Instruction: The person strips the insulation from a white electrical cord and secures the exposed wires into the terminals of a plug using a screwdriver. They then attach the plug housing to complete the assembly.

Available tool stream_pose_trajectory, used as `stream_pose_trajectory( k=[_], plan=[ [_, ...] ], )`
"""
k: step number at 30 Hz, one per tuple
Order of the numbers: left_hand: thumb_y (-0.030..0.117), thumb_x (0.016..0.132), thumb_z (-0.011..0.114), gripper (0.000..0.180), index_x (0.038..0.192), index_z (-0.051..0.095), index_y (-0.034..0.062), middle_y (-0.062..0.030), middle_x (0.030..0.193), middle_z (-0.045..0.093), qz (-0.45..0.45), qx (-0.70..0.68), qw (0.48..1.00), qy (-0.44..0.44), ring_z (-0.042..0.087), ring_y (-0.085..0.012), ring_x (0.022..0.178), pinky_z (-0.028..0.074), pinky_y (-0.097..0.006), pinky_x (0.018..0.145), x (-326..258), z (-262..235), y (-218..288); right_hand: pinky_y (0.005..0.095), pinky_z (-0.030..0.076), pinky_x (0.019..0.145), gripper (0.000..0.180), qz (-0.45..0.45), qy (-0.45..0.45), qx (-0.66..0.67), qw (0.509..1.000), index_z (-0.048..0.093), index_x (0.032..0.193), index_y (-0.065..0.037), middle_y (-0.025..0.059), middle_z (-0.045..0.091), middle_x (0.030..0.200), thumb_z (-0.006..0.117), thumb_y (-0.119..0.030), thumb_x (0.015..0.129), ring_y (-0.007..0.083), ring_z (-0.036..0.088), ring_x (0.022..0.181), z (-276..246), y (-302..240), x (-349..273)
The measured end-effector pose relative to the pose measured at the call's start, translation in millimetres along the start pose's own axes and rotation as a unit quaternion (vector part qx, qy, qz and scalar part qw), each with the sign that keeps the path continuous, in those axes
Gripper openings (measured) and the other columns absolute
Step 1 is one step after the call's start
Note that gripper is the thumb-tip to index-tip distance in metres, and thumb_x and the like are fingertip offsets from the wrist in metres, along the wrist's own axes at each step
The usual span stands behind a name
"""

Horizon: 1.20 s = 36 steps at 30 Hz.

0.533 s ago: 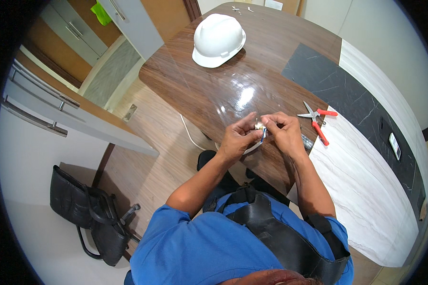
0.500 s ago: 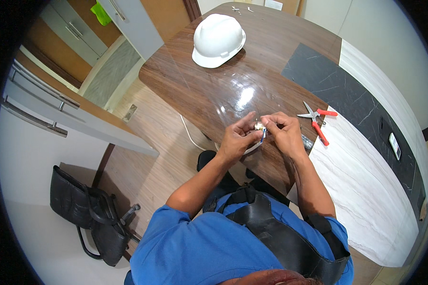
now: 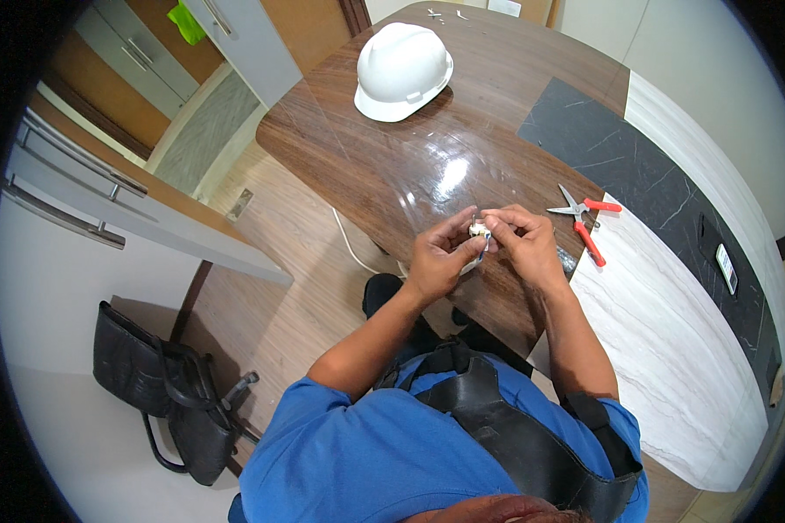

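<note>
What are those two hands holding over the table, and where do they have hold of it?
A small white part, pinched between the fingertips of the left hand and right hand, one on each side. What it is cannot be told.

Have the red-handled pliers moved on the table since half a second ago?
No. The red-handled pliers lie in the same spot on the table, beside the edge of the dark slab, just right of the right hand.

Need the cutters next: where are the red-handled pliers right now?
Head view: the red-handled pliers lie on the table, just right of the right hand, untouched.
</note>
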<state>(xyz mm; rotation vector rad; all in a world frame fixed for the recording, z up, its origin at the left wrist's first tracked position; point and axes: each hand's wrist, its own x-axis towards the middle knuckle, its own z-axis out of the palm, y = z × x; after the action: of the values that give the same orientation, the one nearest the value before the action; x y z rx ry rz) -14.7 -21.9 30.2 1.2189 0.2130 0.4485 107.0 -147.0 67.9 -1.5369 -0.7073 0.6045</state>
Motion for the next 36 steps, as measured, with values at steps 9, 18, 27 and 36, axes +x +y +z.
stream_pose_trajectory(
  k=[9,18,27,36],
  plan=[
    [0.012,0.100,0.058,0.042,0.138,0.047,-0.0035,-0.0161,0.122,0.062,-0.179,-0.223,0.958,-0.013,0.067,-0.0245,0.105,0.061,-0.041,0.092,13.5,-20.4,-7.3,0.0244,0.050,0.057,0.022,0.081,0.026,0.036,0.996,0.073,0.106,0.003,0.0049,0.068,0.076,0.069,-0.015,0.094,0.0097,0.061,0.062,4.2,17.7,7.5],
    [0.012,0.098,0.061,0.049,0.141,0.040,-0.0011,-0.0146,0.118,0.063,-0.198,-0.235,0.952,-0.016,0.067,-0.0235,0.104,0.060,-0.043,0.092,17.1,-22.2,-14.1,0.0246,0.052,0.054,0.023,0.125,0.051,0.076,0.988,0.071,0.106,0.004,0.0050,0.068,0.078,0.069,-0.016,0.094,0.0101,0.061,0.061,11.4,27.8,9.2],
    [0.015,0.099,0.063,0.046,0.137,0.044,-0.0017,-0.0126,0.111,0.066,-0.199,-0.239,0.950,0.018,0.070,-0.0195,0.095,0.059,-0.031,0.083,16.4,-16.2,-8.9,0.0237,0.051,0.060,0.028,0.056,0.010,0.014,0.998,0.070,0.118,-0.002,0.0076,0.072,0.090,0.069,-0.015,0.093,0.0094,0.063,0.067,5.0,25.9,0.8],
    [0.015,0.098,0.065,0.046,0.138,0.046,0.0019,-0.0081,0.106,0.065,-0.246,-0.251,0.936,0.019,0.068,-0.0165,0.094,0.059,-0.031,0.081,18.5,-21.4,-2.3,0.0282,0.047,0.069,0.036,-0.058,-0.068,-0.115,0.989,0.070,0.122,-0.006,0.0057,0.067,0.089,0.072,-0.011,0.086,0.0116,0.057,0.074,-5.0,14.0,-5.0]
  ],
)
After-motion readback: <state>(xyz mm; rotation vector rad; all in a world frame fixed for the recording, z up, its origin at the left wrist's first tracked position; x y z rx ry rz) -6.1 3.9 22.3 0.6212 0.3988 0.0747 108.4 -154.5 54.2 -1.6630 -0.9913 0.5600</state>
